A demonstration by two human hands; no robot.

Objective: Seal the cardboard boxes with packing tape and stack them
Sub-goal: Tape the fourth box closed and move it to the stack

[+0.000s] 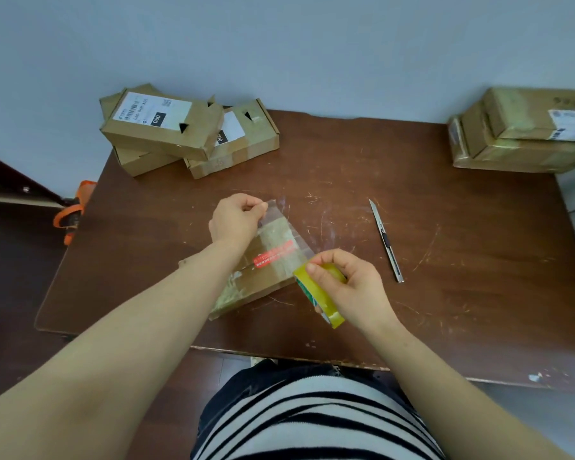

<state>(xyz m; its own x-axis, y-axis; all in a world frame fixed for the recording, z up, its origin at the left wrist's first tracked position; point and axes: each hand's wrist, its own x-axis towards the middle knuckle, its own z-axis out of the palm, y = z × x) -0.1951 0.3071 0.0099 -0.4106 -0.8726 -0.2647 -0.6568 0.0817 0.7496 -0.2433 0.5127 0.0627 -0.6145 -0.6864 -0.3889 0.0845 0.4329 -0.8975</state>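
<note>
On the scratched brown wooden table (pixel 445 247), a flat cardboard box (pixel 266 277) is lying mid-table under clear tape. The left hand (pixel 234 219) is pinching the clear tape strip's end (pixel 274 210); the right hand (pixel 352 287) is gripping the yellow tape roll (pixel 326 300) at the box's near corner.

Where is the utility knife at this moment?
In the head view, the utility knife lies on the table right of centre, just right of the right hand gripping the tape roll.
</note>
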